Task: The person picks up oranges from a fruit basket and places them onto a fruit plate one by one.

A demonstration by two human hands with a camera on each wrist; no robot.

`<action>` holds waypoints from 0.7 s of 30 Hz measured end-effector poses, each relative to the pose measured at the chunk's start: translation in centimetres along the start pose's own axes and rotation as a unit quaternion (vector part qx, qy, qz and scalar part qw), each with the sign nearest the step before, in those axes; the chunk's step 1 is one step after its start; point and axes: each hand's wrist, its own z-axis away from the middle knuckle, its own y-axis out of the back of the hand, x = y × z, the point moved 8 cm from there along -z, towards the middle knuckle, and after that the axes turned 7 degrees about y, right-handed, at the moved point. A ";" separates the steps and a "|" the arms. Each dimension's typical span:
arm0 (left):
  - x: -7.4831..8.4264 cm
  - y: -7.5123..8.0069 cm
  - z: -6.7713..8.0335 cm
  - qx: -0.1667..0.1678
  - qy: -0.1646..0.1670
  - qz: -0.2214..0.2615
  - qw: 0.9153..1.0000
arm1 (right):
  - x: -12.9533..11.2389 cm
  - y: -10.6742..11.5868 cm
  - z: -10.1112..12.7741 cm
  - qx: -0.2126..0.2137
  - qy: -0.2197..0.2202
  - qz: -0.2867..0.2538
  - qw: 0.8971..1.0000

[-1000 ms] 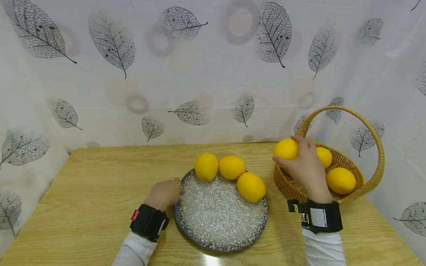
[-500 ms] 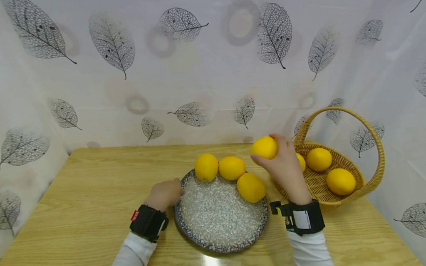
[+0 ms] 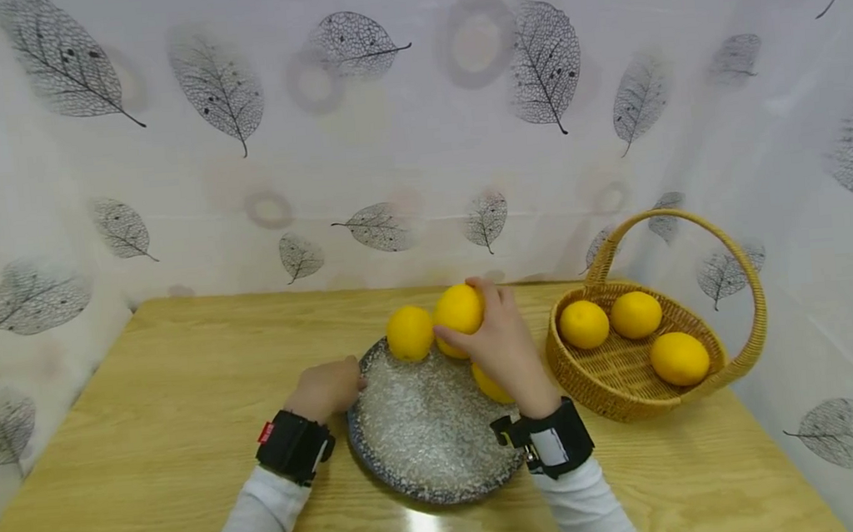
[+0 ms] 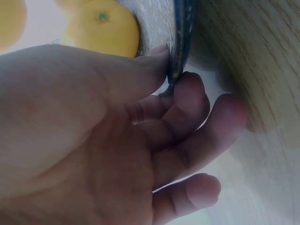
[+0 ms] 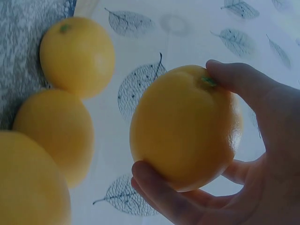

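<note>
My right hand [image 3: 506,347] holds a yellow-orange orange [image 3: 460,307] above the far rim of a round speckled grey plate [image 3: 425,433]. In the right wrist view, thumb and fingers curl around this orange [image 5: 185,129], its green stem mark facing up. Three other oranges sit along the plate's far and right edge: one at the left [image 3: 410,332], one mostly covered by the held fruit, and one partly behind my right hand. At the plate's left edge, my left hand [image 3: 327,389] pinches the dark rim [image 4: 180,42], thumb on top and a finger beneath.
A wicker basket [image 3: 610,395] with a tall arched handle stands at the right of the wooden table [image 3: 203,384], with three oranges inside. A leaf-patterned white curtain [image 3: 416,133] hangs behind the table and at both sides.
My right hand has carried the orange leftward from over the basket to above the plate's far edge. My left hand keeps its grip on the rim.
</note>
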 end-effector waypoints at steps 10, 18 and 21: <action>0.0 -0.2 -0.2 -0.004 0.003 -0.009 1.000 | -1.6 -2.3 0.1 0.006 0.033 -0.020 0.999; 0.1 -0.2 -0.1 -0.013 -0.008 -0.026 1.000 | -2.8 -5.0 0.3 -0.021 0.061 -0.018 0.998; 0.1 -0.1 0.0 -0.012 -0.007 -0.026 1.000 | -3.0 -6.3 0.5 -0.041 0.071 -0.006 0.997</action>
